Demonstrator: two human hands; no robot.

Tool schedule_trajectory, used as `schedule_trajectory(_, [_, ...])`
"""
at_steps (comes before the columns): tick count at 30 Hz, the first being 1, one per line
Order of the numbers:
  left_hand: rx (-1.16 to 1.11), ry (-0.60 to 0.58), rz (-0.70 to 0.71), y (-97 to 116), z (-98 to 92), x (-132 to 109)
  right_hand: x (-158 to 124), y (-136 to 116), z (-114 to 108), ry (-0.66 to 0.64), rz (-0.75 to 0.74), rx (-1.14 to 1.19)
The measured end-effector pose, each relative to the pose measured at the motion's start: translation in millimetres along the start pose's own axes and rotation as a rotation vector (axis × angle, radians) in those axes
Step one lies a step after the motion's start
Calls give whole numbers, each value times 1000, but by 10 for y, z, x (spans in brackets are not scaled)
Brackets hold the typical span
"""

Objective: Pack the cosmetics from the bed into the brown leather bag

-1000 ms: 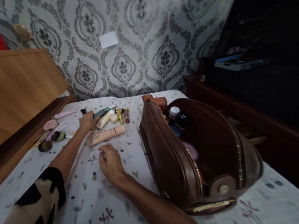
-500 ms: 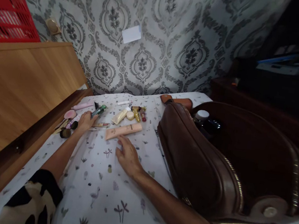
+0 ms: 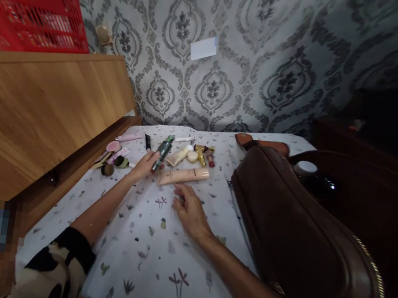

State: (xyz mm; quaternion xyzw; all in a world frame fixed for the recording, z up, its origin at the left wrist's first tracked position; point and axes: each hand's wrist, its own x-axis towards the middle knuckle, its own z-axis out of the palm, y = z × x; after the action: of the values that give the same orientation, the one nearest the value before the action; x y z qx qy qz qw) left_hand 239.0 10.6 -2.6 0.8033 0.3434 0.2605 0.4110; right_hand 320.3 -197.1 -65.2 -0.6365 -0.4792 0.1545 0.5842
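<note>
My left hand [image 3: 145, 166] grips a dark green bottle [image 3: 163, 153] with a brighter green top, tilted up above the cloth. Close to the peach tube [image 3: 184, 176], my right hand [image 3: 190, 209] hovers with its fingers slightly bent and apart, holding nothing. Behind that tube lie a cream tube [image 3: 179, 155], a small round jar [image 3: 192, 157], a gold gun-shaped item [image 3: 201, 155] and a small red item [image 3: 211, 159]. Makeup brushes [image 3: 107, 169] and a pink round pad [image 3: 113, 146] are gathered left of my left hand, near a black tube [image 3: 147, 143].
A large brown bag [image 3: 294, 231] stands unzipped on the right, a white-lidded container [image 3: 305, 168] inside. Behind it rests an orange-brown case [image 3: 269, 146]. A wooden cabinet [image 3: 54, 94] carrying a red basket [image 3: 37, 8] borders the left. The patterned wall closes off the back.
My left hand has lifted the green bottle from among the brushes and brought it right, turning it more upright. The view has shifted left; my right hand stays near the peach tube.
</note>
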Motion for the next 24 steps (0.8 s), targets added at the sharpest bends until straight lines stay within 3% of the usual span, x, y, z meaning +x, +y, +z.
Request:
schedule_trajectory(3, [67,-38,34,17,127,-31,-5,20,-2,0,-6,9])
schedule_trajectory(5, [118,-1,35,-18,104,-39,-10,24,-8,-2,-1,11])
schedule_trajectory(11, [162,171,-56,-273,-262,42,-14,-7,-19,0,-4,0])
schedule_trajectory(15, [146,183,-12,-352,-496,22,-8,-10,-18,7,-2,-1])
schedule_trajectory(19, [230,144,83,-341,-668,-253,1,-1,-25,-4,-6,-5])
schedule_trajectory(24, [527,31,308,-363,-782,-742,3,10,-24,-3,2,8])
